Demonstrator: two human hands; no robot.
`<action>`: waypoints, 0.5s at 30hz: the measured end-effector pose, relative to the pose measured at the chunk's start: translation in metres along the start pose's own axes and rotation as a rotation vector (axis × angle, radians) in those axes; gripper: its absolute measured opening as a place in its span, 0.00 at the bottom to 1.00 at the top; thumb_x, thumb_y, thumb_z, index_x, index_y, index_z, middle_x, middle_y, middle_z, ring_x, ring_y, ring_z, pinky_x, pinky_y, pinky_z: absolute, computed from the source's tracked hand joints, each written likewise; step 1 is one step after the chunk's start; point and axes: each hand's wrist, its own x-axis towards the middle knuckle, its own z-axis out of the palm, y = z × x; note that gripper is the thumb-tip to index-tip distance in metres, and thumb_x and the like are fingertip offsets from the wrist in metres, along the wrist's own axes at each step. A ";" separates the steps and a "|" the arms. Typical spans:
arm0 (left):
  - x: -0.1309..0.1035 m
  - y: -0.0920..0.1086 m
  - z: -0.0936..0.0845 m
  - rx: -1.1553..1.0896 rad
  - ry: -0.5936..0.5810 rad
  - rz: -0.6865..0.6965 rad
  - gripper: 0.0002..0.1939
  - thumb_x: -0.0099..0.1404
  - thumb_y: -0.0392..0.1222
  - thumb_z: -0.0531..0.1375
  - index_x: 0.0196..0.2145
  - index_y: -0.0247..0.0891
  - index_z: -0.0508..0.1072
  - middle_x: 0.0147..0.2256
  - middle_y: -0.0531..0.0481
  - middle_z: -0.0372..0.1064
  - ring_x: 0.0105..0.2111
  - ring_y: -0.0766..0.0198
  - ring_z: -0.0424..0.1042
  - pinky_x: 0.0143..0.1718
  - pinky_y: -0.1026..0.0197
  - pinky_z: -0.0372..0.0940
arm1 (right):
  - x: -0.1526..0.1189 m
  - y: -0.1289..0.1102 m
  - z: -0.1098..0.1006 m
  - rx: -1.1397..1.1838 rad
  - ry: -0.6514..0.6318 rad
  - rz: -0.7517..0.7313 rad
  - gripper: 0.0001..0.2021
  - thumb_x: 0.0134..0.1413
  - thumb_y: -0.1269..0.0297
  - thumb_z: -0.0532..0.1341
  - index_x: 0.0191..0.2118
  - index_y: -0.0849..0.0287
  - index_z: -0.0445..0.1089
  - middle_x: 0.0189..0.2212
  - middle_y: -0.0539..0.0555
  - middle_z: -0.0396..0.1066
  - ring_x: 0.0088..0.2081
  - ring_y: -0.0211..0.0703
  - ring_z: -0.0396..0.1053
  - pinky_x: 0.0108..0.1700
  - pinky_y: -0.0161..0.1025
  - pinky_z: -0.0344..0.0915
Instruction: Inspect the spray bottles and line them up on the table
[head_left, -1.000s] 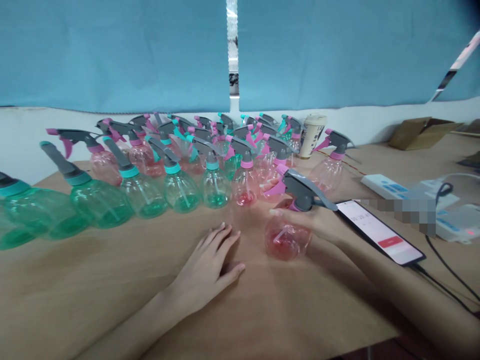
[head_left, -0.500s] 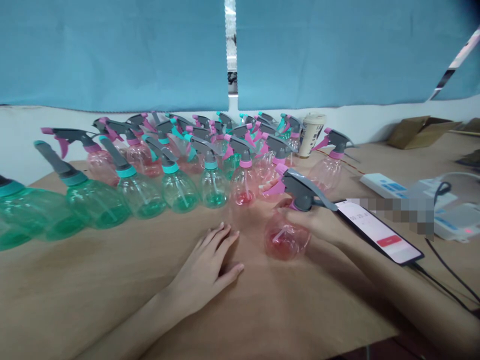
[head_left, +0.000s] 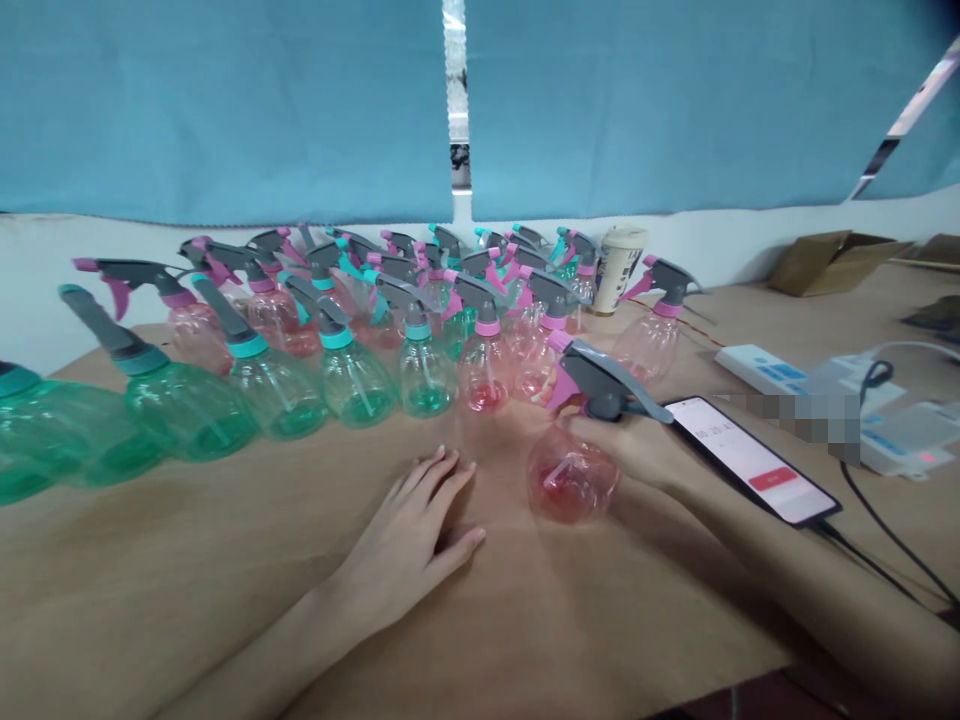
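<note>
My left hand (head_left: 409,535) lies flat on the brown tabletop (head_left: 247,570), palm down, its fingers stretched out and thumb apart. It holds nothing. To its right is a clear pink spray bottle (head_left: 571,480) with a grey and pink trigger head, a little red liquid inside. My right hand (head_left: 628,440) is closed around the neck of this bottle, partly hidden behind the head and body; some fingertips show by the pink trigger. Just beyond stand a pink spray bottle (head_left: 487,375) and a green-collared spray bottle (head_left: 426,375).
Several green spray bottles (head_left: 191,415) line the left side, with more pink and green ones behind. A paper cup (head_left: 619,270) stands near the wall. On the right lie a lit phone (head_left: 750,460), a power strip (head_left: 761,370), cables and an open cardboard box (head_left: 836,262).
The view has shifted very slightly. My right hand's fingers have moved a little behind the bottle's trigger. My left hand and the bottle stay almost where they were.
</note>
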 end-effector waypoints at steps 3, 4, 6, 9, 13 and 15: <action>0.000 0.000 0.000 -0.002 -0.011 -0.010 0.30 0.68 0.56 0.51 0.61 0.38 0.57 0.63 0.40 0.53 0.63 0.49 0.51 0.61 0.43 0.51 | 0.000 0.004 0.001 0.084 -0.014 0.035 0.05 0.35 0.65 0.57 0.26 0.53 0.66 0.29 0.50 0.71 0.33 0.47 0.69 0.38 0.44 0.66; 0.000 0.000 0.000 -0.006 -0.014 -0.013 0.30 0.68 0.56 0.51 0.61 0.38 0.57 0.63 0.40 0.52 0.63 0.49 0.51 0.61 0.43 0.51 | 0.000 0.006 0.002 0.107 -0.021 0.040 0.07 0.35 0.64 0.58 0.27 0.53 0.66 0.29 0.51 0.71 0.34 0.47 0.69 0.40 0.45 0.66; 0.000 0.000 0.000 -0.008 -0.021 -0.020 0.30 0.68 0.57 0.51 0.61 0.37 0.57 0.63 0.40 0.52 0.63 0.48 0.50 0.61 0.43 0.51 | 0.000 0.009 0.002 0.144 -0.026 0.051 0.09 0.35 0.62 0.58 0.30 0.53 0.67 0.27 0.50 0.69 0.34 0.48 0.68 0.41 0.46 0.65; 0.000 -0.001 0.001 0.002 -0.034 -0.017 0.31 0.68 0.57 0.51 0.62 0.37 0.57 0.64 0.41 0.51 0.63 0.49 0.49 0.62 0.43 0.49 | -0.001 0.011 0.002 0.113 -0.004 0.056 0.11 0.35 0.61 0.59 0.31 0.53 0.68 0.22 0.48 0.64 0.31 0.48 0.67 0.40 0.48 0.64; 0.000 -0.002 0.002 0.008 -0.021 -0.005 0.30 0.68 0.57 0.50 0.62 0.38 0.56 0.64 0.41 0.51 0.64 0.49 0.49 0.61 0.43 0.50 | -0.001 0.010 0.002 0.082 0.022 0.034 0.10 0.35 0.61 0.60 0.31 0.53 0.67 0.22 0.48 0.64 0.30 0.47 0.66 0.37 0.46 0.65; 0.000 -0.002 0.001 0.008 -0.026 -0.006 0.30 0.68 0.57 0.50 0.62 0.38 0.56 0.64 0.41 0.51 0.64 0.49 0.49 0.61 0.43 0.50 | -0.001 0.011 0.002 0.077 0.026 0.031 0.09 0.35 0.61 0.60 0.30 0.53 0.66 0.23 0.49 0.65 0.31 0.47 0.67 0.36 0.45 0.65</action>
